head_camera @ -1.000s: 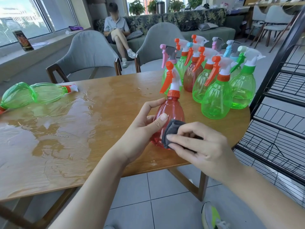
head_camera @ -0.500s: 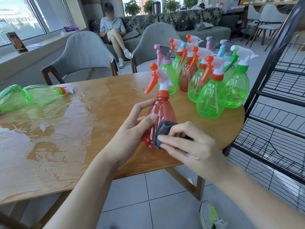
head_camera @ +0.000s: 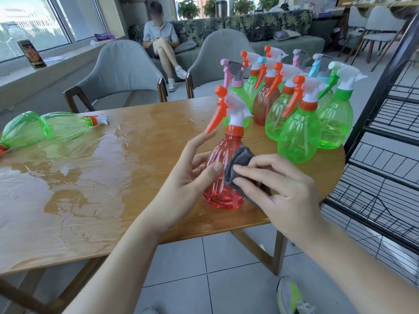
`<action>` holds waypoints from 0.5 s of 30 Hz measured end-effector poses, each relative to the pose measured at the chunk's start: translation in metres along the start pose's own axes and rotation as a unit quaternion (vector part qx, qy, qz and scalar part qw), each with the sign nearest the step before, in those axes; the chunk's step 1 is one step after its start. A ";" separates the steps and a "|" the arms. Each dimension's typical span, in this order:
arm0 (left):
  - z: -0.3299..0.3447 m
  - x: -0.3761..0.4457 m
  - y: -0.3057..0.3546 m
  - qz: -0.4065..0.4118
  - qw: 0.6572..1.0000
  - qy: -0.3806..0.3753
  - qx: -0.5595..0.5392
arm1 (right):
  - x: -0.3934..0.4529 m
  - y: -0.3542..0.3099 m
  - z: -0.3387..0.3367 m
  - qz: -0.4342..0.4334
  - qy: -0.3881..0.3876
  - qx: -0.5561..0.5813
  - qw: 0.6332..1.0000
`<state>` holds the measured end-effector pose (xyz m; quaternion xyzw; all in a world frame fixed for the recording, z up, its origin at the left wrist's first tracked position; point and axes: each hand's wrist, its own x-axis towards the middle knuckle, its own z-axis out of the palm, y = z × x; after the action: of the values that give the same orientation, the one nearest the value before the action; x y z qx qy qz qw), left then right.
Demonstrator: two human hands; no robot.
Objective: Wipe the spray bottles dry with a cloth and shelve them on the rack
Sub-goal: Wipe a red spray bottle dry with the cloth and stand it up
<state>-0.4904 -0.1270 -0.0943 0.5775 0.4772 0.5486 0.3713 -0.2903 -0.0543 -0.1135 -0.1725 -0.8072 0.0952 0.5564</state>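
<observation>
The red spray bottle stands upright on the table, trigger leftward, steadied by the left hand; the grey cloth is pinched against it by the right hand

You're in a lounge or café-style common room: around the wooden table stand grey upholstered armchairs, behind them a leaf-patterned sofa, potted plants, big windows, and more chairs beyond.
</observation>
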 end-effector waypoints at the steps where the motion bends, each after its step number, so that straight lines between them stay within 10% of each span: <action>1: 0.002 -0.002 0.000 0.012 1.000 0.001 0.011 | -0.001 0.000 0.000 -0.001 -0.001 0.001 1.000; 15: 0.008 0.003 -0.002 0.020 0.998 0.051 0.029 | -0.012 0.002 0.008 -0.074 -0.075 0.000 0.994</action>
<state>-0.4824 -0.1230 -0.0964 0.5685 0.4997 0.5707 0.3185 -0.2930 -0.0570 -0.1277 -0.1045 -0.8574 0.0660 0.4995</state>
